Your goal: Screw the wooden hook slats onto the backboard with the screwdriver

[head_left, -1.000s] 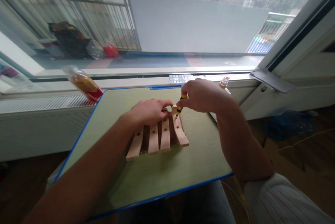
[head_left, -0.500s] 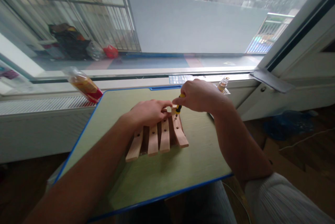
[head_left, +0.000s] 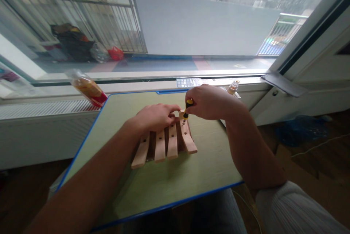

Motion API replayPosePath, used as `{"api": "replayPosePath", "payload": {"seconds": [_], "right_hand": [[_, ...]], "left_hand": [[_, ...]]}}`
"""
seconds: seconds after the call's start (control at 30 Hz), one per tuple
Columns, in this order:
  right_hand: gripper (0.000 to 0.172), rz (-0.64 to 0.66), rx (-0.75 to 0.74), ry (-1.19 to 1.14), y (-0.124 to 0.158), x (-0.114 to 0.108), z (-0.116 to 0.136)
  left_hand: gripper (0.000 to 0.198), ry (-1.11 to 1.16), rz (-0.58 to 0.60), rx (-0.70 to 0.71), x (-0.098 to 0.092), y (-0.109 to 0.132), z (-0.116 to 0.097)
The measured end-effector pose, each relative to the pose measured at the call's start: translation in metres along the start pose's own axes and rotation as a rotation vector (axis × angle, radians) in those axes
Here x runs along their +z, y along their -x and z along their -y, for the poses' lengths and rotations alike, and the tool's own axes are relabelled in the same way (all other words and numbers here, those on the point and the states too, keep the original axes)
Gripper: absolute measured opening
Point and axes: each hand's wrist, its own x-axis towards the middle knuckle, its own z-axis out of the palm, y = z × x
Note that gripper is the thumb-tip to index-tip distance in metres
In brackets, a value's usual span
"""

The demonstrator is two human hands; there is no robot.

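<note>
the slatted wooden piece (head_left: 172, 148) is lying around the middle of the worktop (head_left: 164, 190), well apart from the left and right edges, with the near ends of its four visible slats pointing toward the near edge. the left hand (head_left: 155, 115) is reaching over from the left edge and covering much of the far part of the piece, with its forefinger and thumb pinching it near the far end of the third slat from the left; its other fingers are hiding from view.

the right hand (head_left: 205, 100) is pinching the handle of a black and yellow screwdriver (head_left: 188, 103), which is standing slightly tilted over the rightmost slat (head_left: 188, 143). its lower end is pointing at a small metallic bit (head_left: 183, 123) on that slat, too small for telling whether the two are touching. just below, a dark hole (head_left: 185, 133) is showing.

beyond the far left corner, a red and yellow package (head_left: 90, 88) is leaning. a small bottle (head_left: 233, 87) is standing past the far edge.
</note>
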Motion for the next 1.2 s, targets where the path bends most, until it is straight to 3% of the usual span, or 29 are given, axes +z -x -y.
{"api": "replayPosePath", "payload": {"seconds": [0.6,0.87,1.07,1.2], "right_hand": [[0.05,-0.024,0.221,-0.114,-0.015,0.007,0.0],[0.048,-0.007,0.135,-0.053,-0.011,0.007,0.003],[0.027,-0.028,-0.002,-0.069,-0.005,0.006,0.0],[0.024,-0.072,-0.049,-0.061,-0.003,0.006,-0.001]], "left_hand": [[0.055,0.009,-0.029,0.007,0.005,-0.004,0.004],[0.053,0.016,-0.036,0.02,0.005,-0.003,0.004],[0.049,0.034,-0.053,0.024,0.006,-0.003,0.005],[0.05,0.042,-0.041,0.026,0.006,-0.004,0.005]]}}
